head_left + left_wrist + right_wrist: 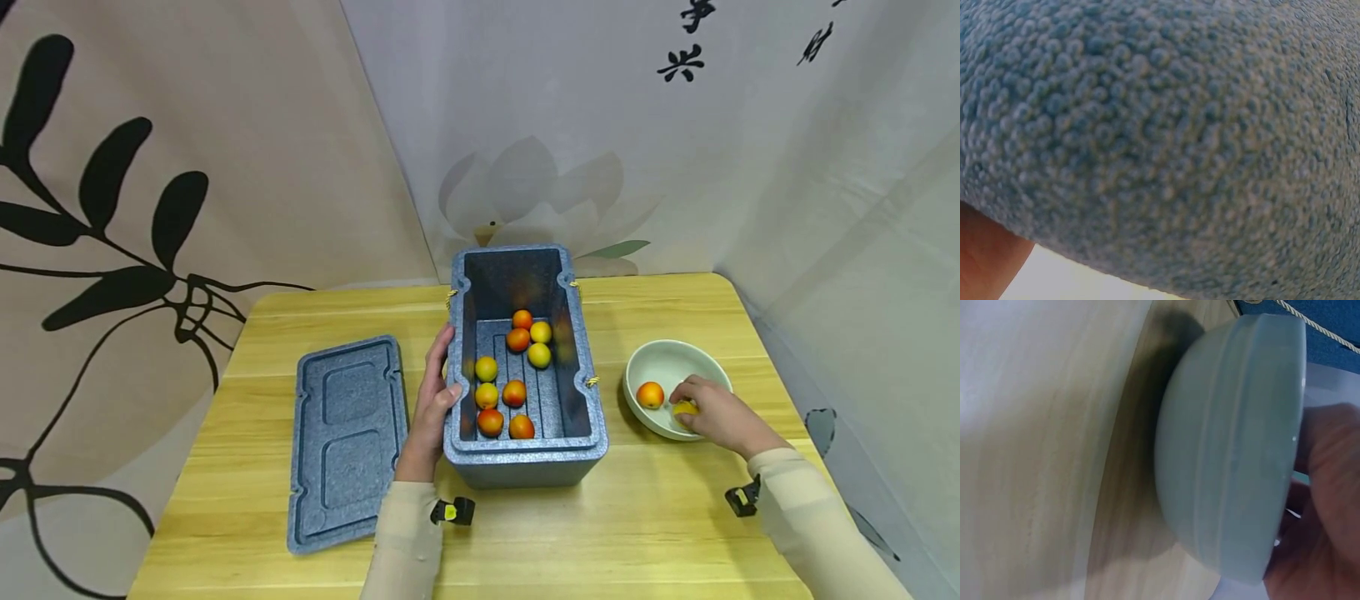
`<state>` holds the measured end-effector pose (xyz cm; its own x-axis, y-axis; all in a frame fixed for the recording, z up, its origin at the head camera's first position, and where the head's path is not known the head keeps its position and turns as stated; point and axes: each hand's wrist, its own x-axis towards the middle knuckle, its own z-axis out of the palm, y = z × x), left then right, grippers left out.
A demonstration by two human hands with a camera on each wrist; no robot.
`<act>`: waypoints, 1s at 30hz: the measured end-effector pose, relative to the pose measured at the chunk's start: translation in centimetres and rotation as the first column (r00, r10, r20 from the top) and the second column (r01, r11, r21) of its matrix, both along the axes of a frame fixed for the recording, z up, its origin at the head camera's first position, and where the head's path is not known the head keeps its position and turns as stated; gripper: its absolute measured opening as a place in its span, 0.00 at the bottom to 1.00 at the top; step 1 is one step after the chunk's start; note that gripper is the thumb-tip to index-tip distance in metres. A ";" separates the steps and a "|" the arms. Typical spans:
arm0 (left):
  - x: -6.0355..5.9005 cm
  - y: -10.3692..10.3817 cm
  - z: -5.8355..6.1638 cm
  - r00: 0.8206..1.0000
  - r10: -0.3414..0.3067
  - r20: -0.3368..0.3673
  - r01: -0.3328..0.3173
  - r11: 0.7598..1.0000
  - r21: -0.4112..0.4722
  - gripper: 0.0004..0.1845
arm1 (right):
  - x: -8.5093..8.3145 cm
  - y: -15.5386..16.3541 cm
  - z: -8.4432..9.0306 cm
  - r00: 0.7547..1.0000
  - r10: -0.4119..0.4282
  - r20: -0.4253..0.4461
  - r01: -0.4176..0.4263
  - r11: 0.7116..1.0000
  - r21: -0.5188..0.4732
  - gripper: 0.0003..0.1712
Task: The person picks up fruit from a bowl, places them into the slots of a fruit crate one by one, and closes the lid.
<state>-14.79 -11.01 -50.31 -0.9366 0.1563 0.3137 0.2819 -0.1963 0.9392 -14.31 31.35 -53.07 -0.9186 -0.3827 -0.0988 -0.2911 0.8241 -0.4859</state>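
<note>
Our right hand (pixel 712 412) pinches a yellow fruit (pixel 683 408) in the pale bowl (pixel 660 360); our left hand (pixel 433 398) grips the speckled blue foam box (pixel 525 450).

Only text is black brush characters on the backdrop (pixel 750 125), top right, one reads like "兴", the rest cropped; nothing readable on box, lid or bowl.

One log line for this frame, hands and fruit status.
left hand: grips foam box rim | right hand: pinches yellow fruit in bowl | lid: off, on table
</note>
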 end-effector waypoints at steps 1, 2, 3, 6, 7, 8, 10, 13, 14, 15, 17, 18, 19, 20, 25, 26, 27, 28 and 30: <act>0.0 0.0 0.0 1.000 -0.002 0.000 0.002 1.000 0.002 0.42 | 0.0 0.0 0.0 1.000 0.002 0.005 -0.002 1.000 -0.001 0.10; 0.0 0.0 0.0 1.000 -0.003 0.000 0.003 1.000 0.005 0.42 | 0.0 0.0 0.1 1.000 0.005 0.009 -0.005 1.000 -0.003 0.10; 0.0 0.0 0.0 1.000 -0.005 0.001 0.005 1.000 0.008 0.42 | 0.0 0.0 0.2 1.000 0.007 0.014 -0.007 1.000 -0.005 0.10; 0.0 0.0 0.0 1.000 -0.008 0.003 0.008 1.000 0.014 0.42 | 0.0 0.1 0.1 1.000 0.011 0.028 -0.010 1.000 -0.013 0.09; 0.0 0.0 0.0 1.000 -0.009 0.004 0.009 1.000 0.017 0.42 | 0.0 0.1 0.2 0.999 0.013 0.030 -0.012 1.000 -0.017 0.09; 0.0 0.0 0.0 1.000 -0.010 0.004 0.010 1.000 0.018 0.42 | 0.0 0.1 0.2 0.999 0.014 0.031 -0.013 1.000 -0.023 0.09; 0.0 0.1 0.1 1.000 -0.012 0.006 0.012 1.000 0.023 0.42 | 0.0 0.2 0.1 0.999 0.011 0.034 -0.009 0.999 -0.033 0.09; 0.0 0.1 0.1 1.000 -0.015 0.008 0.015 1.000 0.026 0.42 | 0.0 0.1 0.2 0.999 -0.007 0.044 0.009 0.999 -0.053 0.08; 0.0 0.1 0.2 1.000 -0.017 0.010 0.017 0.999 0.027 0.42 | 0.1 0.1 0.3 0.999 -0.015 0.049 0.018 0.998 -0.059 0.08; 0.0 0.1 0.2 1.000 -0.018 0.013 0.017 0.999 0.027 0.42 | 0.1 0.0 0.4 0.998 -0.024 0.052 0.027 0.998 -0.062 0.09; 0.0 0.0 0.1 1.000 -0.016 0.015 0.016 1.000 0.023 0.42 | 0.1 -0.1 0.6 0.998 -0.042 0.053 0.045 0.997 -0.064 0.09; 0.0 0.0 0.1 1.000 -0.016 0.016 0.015 1.000 0.022 0.42 | 0.1 -0.2 0.7 0.998 -0.049 0.049 0.052 0.997 -0.063 0.09; 0.0 0.0 0.1 1.000 -0.013 0.013 0.013 1.000 0.019 0.42 | 0.0 -0.2 0.8 0.998 -0.055 0.043 0.058 0.997 -0.060 0.09; 0.0 0.0 0.1 1.000 -0.011 0.011 0.011 1.000 0.016 0.42 | 0.0 -0.3 0.9 0.998 -0.060 0.036 0.062 0.996 -0.058 0.10; 0.0 0.0 0.0 1.000 -0.014 0.004 0.014 1.000 0.024 0.42 | 0.0 -0.6 1.5 0.997 -0.074 0.019 0.075 0.993 -0.086 0.12; 0.0 0.0 0.0 1.000 -0.017 0.006 0.017 0.999 0.028 0.42 | -0.1 -0.7 1.7 0.997 -0.076 0.024 0.078 0.992 -0.101 0.12; 0.0 0.0 0.0 1.000 -0.019 0.007 0.019 0.999 0.032 0.42 | -0.1 -0.7 1.8 0.997 -0.076 0.025 0.079 0.991 -0.112 0.13; 0.0 0.0 0.0 1.000 -0.021 0.008 0.021 0.999 0.036 0.42 | -0.2 -0.7 1.9 0.997 -0.076 0.025 0.079 0.990 -0.120 0.13; 0.0 0.0 0.0 1.000 -0.020 0.009 0.020 0.999 0.037 0.42 | -0.3 -0.8 2.1 0.997 -0.079 0.019 0.081 0.988 -0.130 0.14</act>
